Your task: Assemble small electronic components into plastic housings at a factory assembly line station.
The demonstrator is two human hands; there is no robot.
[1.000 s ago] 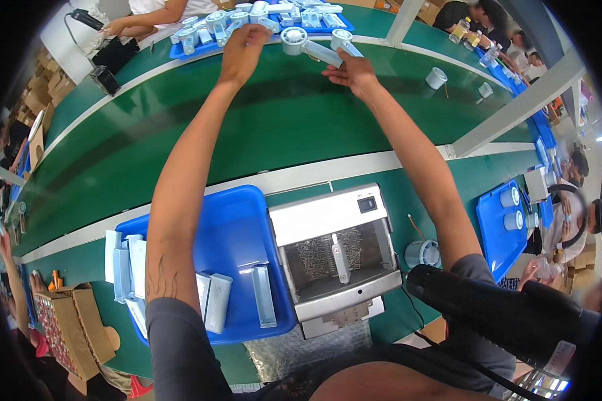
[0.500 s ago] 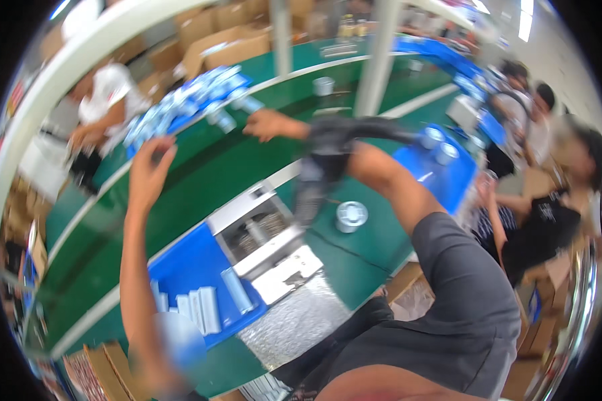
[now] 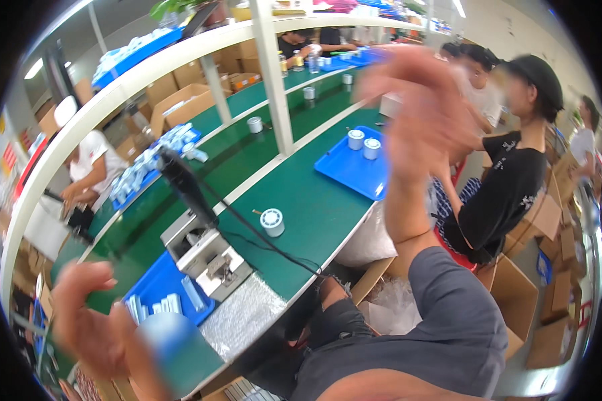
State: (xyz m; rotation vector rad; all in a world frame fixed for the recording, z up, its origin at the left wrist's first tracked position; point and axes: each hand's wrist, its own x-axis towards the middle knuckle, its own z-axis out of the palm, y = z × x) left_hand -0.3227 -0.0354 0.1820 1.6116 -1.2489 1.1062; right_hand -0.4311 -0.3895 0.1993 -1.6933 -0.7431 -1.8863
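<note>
My left hand [image 3: 95, 324] is at the lower left, thumb and fingers bent but apart, with nothing visible between them. A blurred pale blue round shape [image 3: 167, 334] shows beside its wrist; what it is I cannot make out. Raised at the upper right, my right hand [image 3: 415, 113] is smeared by motion, so its fingers cannot be read. A metal bench device [image 3: 211, 257] with a black upright handle [image 3: 186, 184] and cable stands on the green table [image 3: 308, 200]. Beside the device lies a blue tray [image 3: 155, 275] holding several pale blue strips [image 3: 169, 304].
A white round part [image 3: 272, 222] sits right of the device. Two similar parts [image 3: 364, 144] stand in another blue tray [image 3: 334, 167]. Bubble wrap [image 3: 244, 317] covers the table's near edge. A person in black [image 3: 508, 194] sits at the right; white posts [image 3: 272, 87] rise behind.
The view has swung toward the right. My right hand has left the far side of the table and risen at the right. My left hand has come down nearer to me.
</note>
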